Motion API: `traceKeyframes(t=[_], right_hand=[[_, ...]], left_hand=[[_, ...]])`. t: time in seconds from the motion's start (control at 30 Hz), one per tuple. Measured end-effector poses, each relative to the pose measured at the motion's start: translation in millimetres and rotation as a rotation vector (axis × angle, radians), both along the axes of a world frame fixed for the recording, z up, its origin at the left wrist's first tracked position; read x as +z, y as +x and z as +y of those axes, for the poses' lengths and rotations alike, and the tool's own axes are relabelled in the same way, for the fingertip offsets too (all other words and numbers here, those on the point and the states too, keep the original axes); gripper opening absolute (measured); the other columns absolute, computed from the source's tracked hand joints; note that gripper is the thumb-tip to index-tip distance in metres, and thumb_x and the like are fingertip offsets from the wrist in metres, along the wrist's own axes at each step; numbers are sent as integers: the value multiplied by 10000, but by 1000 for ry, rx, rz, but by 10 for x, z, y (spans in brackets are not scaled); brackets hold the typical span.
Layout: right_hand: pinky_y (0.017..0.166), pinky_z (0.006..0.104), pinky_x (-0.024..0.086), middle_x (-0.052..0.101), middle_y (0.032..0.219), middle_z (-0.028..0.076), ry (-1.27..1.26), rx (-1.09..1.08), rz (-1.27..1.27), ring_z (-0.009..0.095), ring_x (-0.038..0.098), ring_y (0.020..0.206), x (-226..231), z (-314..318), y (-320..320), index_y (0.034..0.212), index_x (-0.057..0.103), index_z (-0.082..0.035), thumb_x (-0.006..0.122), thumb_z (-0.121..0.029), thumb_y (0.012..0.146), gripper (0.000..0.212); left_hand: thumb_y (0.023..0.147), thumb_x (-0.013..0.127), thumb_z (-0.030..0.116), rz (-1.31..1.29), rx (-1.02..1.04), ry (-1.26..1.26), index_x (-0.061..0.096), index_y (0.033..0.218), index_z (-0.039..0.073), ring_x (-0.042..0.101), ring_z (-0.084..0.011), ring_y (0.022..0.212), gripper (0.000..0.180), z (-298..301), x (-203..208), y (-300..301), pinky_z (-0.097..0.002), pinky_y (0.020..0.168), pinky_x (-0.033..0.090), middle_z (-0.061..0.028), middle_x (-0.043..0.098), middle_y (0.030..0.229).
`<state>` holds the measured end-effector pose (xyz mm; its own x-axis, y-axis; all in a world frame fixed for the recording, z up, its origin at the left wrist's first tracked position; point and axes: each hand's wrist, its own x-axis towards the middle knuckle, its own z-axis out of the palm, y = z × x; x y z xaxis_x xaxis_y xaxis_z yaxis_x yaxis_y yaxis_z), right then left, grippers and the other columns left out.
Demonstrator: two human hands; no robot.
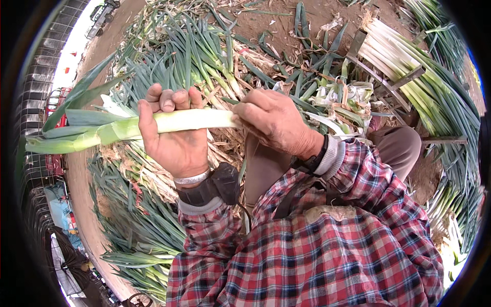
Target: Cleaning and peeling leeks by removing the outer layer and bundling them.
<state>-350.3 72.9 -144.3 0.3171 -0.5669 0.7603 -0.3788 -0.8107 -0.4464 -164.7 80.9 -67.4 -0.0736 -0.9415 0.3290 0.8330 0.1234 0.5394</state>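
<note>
Leek [194,120] lies crosswise, white end [221,118] rightward.
My right hand [279,123] pinches that end; my left hand [179,151] clasps it farther left.

Bright, soft daylight fills the scene with only gentle shadows, and the pale leek stalk [194,121] near the centre gleams almost white, while a strip of background [69,51] at the upper left is washed out by glare. The plaid shirt [317,250] shows crisply, but detail softens toward the rim, where the fisheye lens bends the bare ground's [79,204] edge into an arc, blue fringing tints the right side, and black fills the corners.
</note>
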Motion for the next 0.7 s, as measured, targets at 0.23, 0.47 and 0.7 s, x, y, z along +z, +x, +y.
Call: traceKeyframes(t=[0.23, 0.47, 0.7], right_hand=[[613, 356, 476, 527, 728, 88, 435, -44, -265, 216, 568, 661, -116, -10, 6, 893, 554, -37, 632, -203, 919, 185], [753, 296, 505, 628, 890, 63, 1097, 318, -527, 126, 593, 836, -494, 152, -771, 1013, 558, 10, 523, -345, 1030, 357], [715, 270, 443, 576, 877, -13, 1246, 469, -196, 87, 518, 812, -574, 802, -1147, 1144, 599, -35, 625, -330, 976, 341]], left_hand=[[1025, 497, 263, -76, 68, 74, 575, 1174, -16, 602, -194, 951, 326, -15, -35, -119, -487, 1121, 362, -43, 548, 832], [1012, 511, 198, 70, 9, 41, 569, 901, 51, 398, -80, 576, 193, -254, 13, 445, -304, 689, 404, 51, 385, 606], [990, 528, 177, 143, 220, 145, 511, 822, 59, 427, -116, 539, 206, -522, 65, 949, -348, 682, 438, 31, 374, 538]])
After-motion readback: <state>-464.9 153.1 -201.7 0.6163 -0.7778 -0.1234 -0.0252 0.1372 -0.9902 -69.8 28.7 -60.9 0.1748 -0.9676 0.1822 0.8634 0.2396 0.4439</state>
